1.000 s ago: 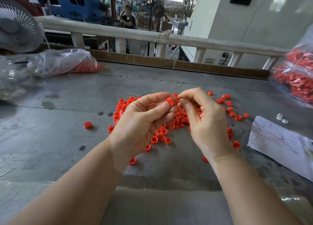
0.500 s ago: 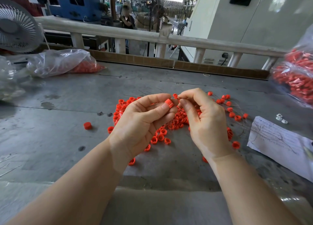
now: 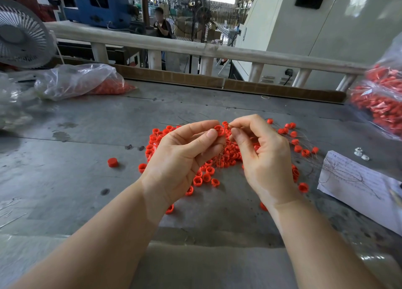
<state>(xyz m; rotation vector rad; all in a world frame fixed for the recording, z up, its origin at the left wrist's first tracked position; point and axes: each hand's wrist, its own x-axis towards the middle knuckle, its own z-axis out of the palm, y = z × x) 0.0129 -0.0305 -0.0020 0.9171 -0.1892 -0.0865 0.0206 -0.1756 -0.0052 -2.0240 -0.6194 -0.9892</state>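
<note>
Red cap (image 3: pixel 219 130) is pinched between thumb and forefinger of left hand (image 3: pixel 180 158), held above the table and over the far part of the cap pile (image 3: pixel 206 175). Right hand (image 3: pixel 263 156) is closed in a fingertip pinch on a thin wire (image 3: pixel 228 125) right at the cap's rim; the wire is barely resolved. More fine wires are seen fanning right of the pile. Bare grey table (image 3: pixel 65 180) is seen left of the pile, broken by one stray cap (image 3: pixel 112 162). To the right, room is bounded by a paper sheet (image 3: pixel 356 180) and small white parts (image 3: pixel 361 154). The far edge is closed by a cardboard lip (image 3: pixel 185 79) and rail (image 3: pixel 239 54). Plastic bags are seen at the far left (image 3: pixel 76 82) and at the right edge (image 3: pixel 382 106).
</note>
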